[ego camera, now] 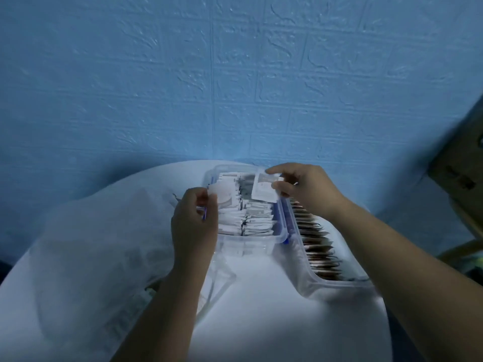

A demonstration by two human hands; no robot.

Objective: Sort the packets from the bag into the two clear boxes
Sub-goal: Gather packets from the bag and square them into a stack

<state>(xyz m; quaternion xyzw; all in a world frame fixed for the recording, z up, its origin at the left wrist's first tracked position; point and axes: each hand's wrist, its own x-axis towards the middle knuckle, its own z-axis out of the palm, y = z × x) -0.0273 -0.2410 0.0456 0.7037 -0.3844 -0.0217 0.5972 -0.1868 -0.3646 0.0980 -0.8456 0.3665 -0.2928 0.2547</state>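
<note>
inspector: state of each grip, and its load.

clerk: the left grip has its fingers curled round a white packet with a faint round print. it holds the packet upright at the left rim of the left clear box. the right grip pinches a second white packet by its right edge, between thumb and fingertips, over the far end of the same box. neither grip is spread wide.

inspector: why held so?

clerk: my judgement is that an edge pinch keeps a thin sachet vertical, ready to slot into the filed white and grey packets. those stand on edge, which packs them tight and lets them be leafed through.

inspector: the remaining stock?

clerk: the right clear box, just beside the left one, carries brown packets filed the same way. that makes 2 boxes and 2 kinds, as far as the blur allows. the bag lies slumped on the left of the worktop, and its contents cannot be told.

inspector: materials.

clerk: the boxes are rigid clear plastic with rounded corners and a lipped rim. a blue clip sits at the near-right corner of the left one. the bag is thin, milky, crumpled film. the sachets are flat, rectangular and slick-looking, and likely to slide. the worktop is round, white and smooth. the far wall is blue, embossed like brickwork.
</note>
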